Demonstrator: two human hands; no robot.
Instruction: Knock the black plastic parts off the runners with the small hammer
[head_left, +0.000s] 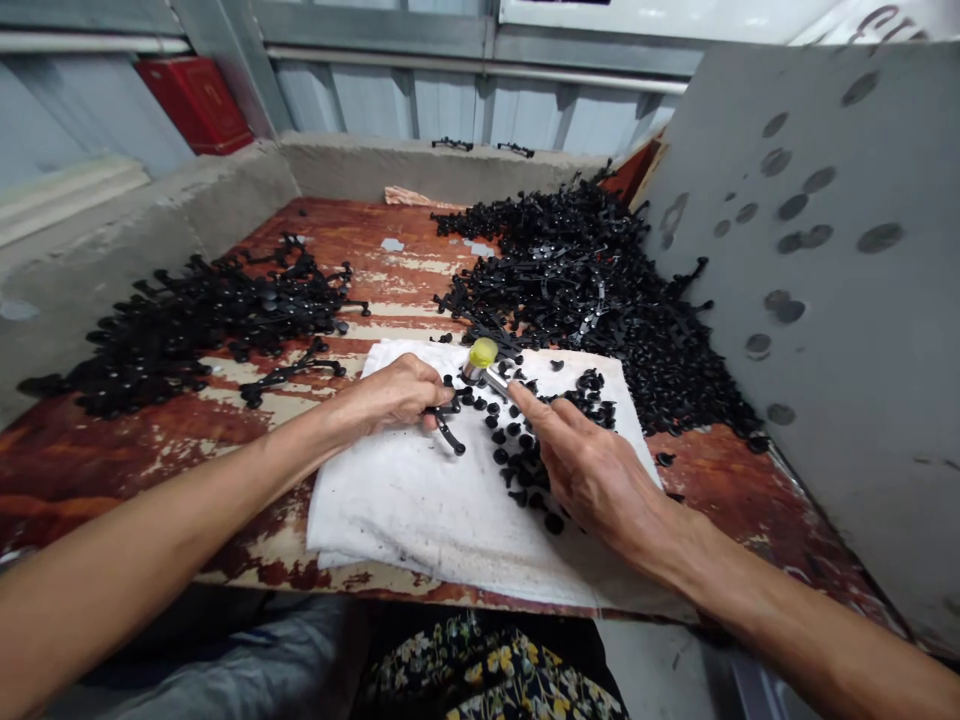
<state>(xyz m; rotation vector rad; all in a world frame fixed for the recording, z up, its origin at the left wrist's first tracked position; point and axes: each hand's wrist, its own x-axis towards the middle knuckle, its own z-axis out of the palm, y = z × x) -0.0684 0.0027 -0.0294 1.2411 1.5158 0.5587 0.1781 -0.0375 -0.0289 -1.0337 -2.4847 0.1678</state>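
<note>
My right hand (592, 465) is closed round the metal handle of a small mallet (483, 353) with a yellow, rounded face. The mallet's head is just right of my left hand (401, 392), close above the cloth. Between my left fingers and thumb is a slim black strip part (450, 434) with knobbed ends, one end sticking out toward me. Both hands are over a folded white cloth (397, 500). Loose black mushroom-shaped caps (517, 465) lie scattered on it, beside and partly under my right hand.
A large heap of black parts (570, 260) covers the back right of the worn red-brown table (405, 250). Another pile (202, 320) lies at the left. A grey panel (810, 250) stands along the right side, and a low concrete ledge (352, 165) runs behind.
</note>
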